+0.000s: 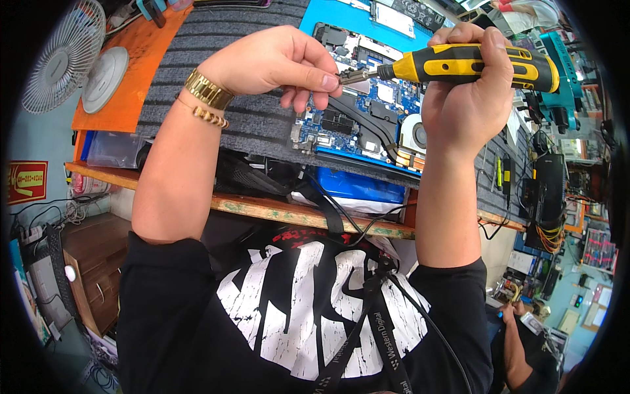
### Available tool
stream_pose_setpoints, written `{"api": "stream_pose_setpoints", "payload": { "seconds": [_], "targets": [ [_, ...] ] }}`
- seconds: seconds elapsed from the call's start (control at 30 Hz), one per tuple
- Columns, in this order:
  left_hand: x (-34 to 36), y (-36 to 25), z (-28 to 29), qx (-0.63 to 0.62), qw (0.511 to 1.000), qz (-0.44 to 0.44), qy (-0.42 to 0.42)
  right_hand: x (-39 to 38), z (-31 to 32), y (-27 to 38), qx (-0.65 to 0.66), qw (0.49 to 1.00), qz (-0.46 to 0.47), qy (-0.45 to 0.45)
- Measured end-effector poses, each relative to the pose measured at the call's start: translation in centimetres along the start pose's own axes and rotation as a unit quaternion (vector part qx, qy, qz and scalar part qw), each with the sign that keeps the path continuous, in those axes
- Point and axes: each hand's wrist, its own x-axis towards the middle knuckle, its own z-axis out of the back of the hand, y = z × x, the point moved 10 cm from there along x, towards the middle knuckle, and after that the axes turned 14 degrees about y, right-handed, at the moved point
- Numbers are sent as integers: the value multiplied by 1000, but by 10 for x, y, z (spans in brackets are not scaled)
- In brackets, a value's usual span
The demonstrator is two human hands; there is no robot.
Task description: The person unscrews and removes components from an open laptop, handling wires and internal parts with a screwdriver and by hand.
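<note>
My right hand (470,92) grips a yellow-and-black powered screwdriver (453,62), held horizontally with its metal tip pointing left. My left hand (289,72) is closed at that tip, thumb and forefinger pinched on something small and dark that I cannot make out. Beneath both hands lies an opened laptop base with a blue circuit board (335,138), a black heat pipe and a silver-rimmed fan (413,133). It rests on a ribbed grey mat (184,72).
A white fan (62,59) and round white disc (105,79) sit at left near an orange board (152,65). A teal device (563,98) stands right. A blue item (357,184) lies below the wooden bench edge (275,210). Another person's arm (513,348) shows lower right.
</note>
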Motion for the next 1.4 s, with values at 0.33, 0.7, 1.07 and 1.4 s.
{"api": "stream_pose_setpoints", "payload": {
  "seconds": [0.33,0.7,1.07,1.4],
  "targets": [
    [9,7,15,20,999,4,-47,8,31,33,-7,998,3,57],
    [21,16,49,36,987,21,-152,-44,155,118,-179,984,11,9],
    [39,31,73,22,964,70,-257,-95,273,161,-272,958,15,-94],
    [46,33,84,33,956,69,-284,-107,304,162,-254,962,1,-102]
  ]
}}
